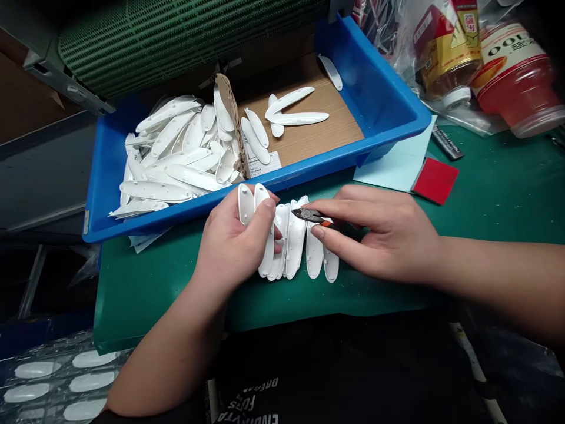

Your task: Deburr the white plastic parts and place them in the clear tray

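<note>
My left hand (241,232) is closed, thumb pressed on long white oval plastic parts (263,197); at least two stand up between its fingers. Beside it, several more of these white parts (295,247) lie in an overlapping row on the green work surface. My right hand (375,229) grips a small pair of side cutters (311,216) with dark, orange-marked handles. The cutters' jaws point left, over the upper end of the row. Whether the jaws touch a part I cannot tell.
Behind the row stands a blue bin (388,126), with a heap of white parts (176,153) left of a cardboard divider (232,112). At the right lie drink bottles (514,76), a red square (436,179) and pale blue paper (397,162). A clear tray (53,368) sits lower left.
</note>
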{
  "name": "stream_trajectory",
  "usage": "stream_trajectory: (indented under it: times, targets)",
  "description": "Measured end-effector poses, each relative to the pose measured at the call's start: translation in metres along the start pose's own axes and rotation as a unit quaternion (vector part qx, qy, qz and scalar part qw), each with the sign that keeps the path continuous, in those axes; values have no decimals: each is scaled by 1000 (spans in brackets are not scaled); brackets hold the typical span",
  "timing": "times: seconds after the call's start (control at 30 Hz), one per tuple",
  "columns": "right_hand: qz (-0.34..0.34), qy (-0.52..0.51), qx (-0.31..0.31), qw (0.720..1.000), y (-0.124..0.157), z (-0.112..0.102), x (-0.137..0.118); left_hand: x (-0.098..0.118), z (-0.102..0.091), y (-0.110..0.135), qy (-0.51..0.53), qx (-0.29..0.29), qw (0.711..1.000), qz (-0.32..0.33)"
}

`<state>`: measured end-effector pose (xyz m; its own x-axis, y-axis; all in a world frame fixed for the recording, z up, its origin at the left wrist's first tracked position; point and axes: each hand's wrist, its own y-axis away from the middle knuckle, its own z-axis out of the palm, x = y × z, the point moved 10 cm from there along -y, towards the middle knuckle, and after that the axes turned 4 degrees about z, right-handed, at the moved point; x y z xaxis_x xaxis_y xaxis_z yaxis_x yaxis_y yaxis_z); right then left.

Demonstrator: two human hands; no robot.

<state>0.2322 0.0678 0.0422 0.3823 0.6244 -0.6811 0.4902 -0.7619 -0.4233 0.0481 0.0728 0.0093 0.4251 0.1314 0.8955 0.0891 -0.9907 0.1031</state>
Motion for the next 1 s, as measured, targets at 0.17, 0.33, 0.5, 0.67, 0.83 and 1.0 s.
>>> stream_trajectory:
  times: [0.17,0.33,0.5,0.67,0.83,1.0]
  targets:
    - [-38,32,-22,999,5,9,-12,-4,1,-1,25,-2,1000,-2]
    - [-72,150,-72,983,12,31,-25,-2,5,-3,41,-20,999,3]
    - [-81,224,-80,968,12,37,-31,5,-1,-4,-34,8,999,32]
    - [-77,267,-88,957,12,39,-32,10,-2,-3,-90,32,994,51]
    - [-64,287,-101,950,14,42,-32,10,-1,-4,-108,39,992,54]
    - [-48,289,-110,950,15,44,-29,10,0,-4,-103,40,992,55]
